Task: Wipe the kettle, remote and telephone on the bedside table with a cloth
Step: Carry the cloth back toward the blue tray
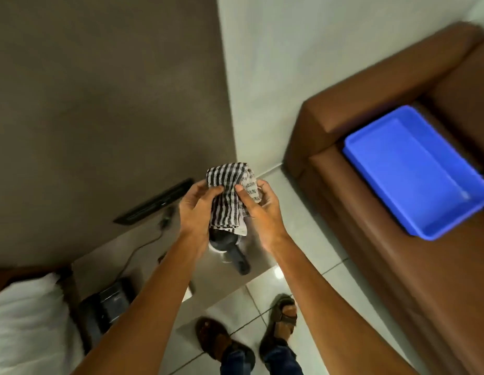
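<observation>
Both hands hold a black-and-white striped cloth (230, 196) in the air above the bedside table (143, 247). My left hand (196, 209) grips its left side and my right hand (259, 209) its right side. Directly beneath the cloth stands the kettle (227, 249), steel with a dark lid and a dark handle pointing toward me; its upper part is hidden by the cloth. A black telephone (111, 301) sits at the table's near left corner. I cannot make out the remote.
A dark cord (139, 249) runs over the table to a black wall panel (154, 203). A white pillow (27, 320) lies at lower left. A brown sofa (370, 239) to the right carries a blue plastic tray (414, 171). My sandalled feet (249, 334) stand on pale tiles.
</observation>
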### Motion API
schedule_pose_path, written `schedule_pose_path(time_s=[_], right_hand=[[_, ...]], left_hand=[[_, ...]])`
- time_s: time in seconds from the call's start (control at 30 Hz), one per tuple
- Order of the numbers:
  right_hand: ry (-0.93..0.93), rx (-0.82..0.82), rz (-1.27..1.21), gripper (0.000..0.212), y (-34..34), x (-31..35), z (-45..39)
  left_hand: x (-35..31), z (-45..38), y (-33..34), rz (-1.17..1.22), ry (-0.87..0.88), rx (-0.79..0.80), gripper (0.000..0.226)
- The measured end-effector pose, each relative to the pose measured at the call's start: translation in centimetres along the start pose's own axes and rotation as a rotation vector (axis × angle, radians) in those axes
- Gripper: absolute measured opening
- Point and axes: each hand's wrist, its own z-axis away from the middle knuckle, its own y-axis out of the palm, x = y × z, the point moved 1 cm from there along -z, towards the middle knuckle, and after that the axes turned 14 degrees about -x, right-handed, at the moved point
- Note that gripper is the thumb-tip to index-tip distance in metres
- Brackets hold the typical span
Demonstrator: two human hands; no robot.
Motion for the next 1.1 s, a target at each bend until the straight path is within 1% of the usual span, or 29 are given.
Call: schedule_pose_path(time_s=[0.07, 0.13, 0.3, 0.4, 0.47, 0.57, 0.63, 0.7, 0.77, 0.83, 0.97, 1.0, 1.03, 1.1], right_hand=[[-0.068, -0.073, 0.007, 0.034, -3.6, 2.1, -1.3], [-0.092, -0.161, 0.01, 0.033, -8.0, 4.0, -2.8], [-0.089, -0.381, -0.029, 0.032, -19.8, 7.7, -6.7], [-0.071, -0.571, -0.123, 0.026, -26.6, 9.1, -9.2], [-0.084, -0.712, -0.148, 0.021, -31.0, 9.7, -10.9], [-0.093, -0.921, -0.021, 0.022, -37.3, 10.0, -12.9], [-0.062, -1.034, 0.093, 0.03, -41.1, 10.0, -14.2], [0.004, -1.103, 0.213, 0.038, -44.0, 9.9, -15.2], [0.072, -1.132, 0.307, 0.037, -45.9, 9.9, -15.9], [0.095, -1.119, 0.417, 0.034, -46.9, 9.8, -16.6], [0.026, -1.021, 0.745, 0.033, -47.2, 9.7, -17.8], [0.017, -0.973, 0.832, 0.039, -47.1, 9.5, -18.1], [0.02, -0.925, 0.913, 0.05, -46.8, 9.3, -18.4], [0.047, -0.81, 1.015, 0.081, -46.1, 9.0, -19.1]], left_hand=[[0.8, 1.0, 4.3, -0.073, 0.037, 0.052, 0.028], [1.9, 2.4, 9.0, -0.168, 0.088, 0.121, 0.031], [5.7, 5.4, 19.6, -0.43, 0.329, 0.334, 0.023], [8.2, 6.8, 24.4, -0.549, 0.383, 0.455, 0.023], [9.7, 7.5, 27.0, -0.593, 0.395, 0.506, 0.022], [11.2, 8.1, 30.0, -0.628, 0.402, 0.548, 0.022], [12.1, 8.4, 31.6, -0.652, 0.413, 0.57, 0.022], [12.6, 8.6, 32.9, -0.678, 0.433, 0.582, 0.023], [13.2, 8.9, 34.1, -0.706, 0.457, 0.597, 0.024], [13.7, 9.4, 35.3, -0.726, 0.472, 0.607, 0.024], [14.2, 10.5, 37.3, -0.744, 0.508, 0.639, 0.023], [14.2, 10.7, 37.6, -0.748, 0.513, 0.641, 0.022], [14.2, 10.9, 37.8, -0.752, 0.521, 0.649, 0.021], [13.8, 11.3, 37.9, -0.762, 0.526, 0.654, 0.02]])
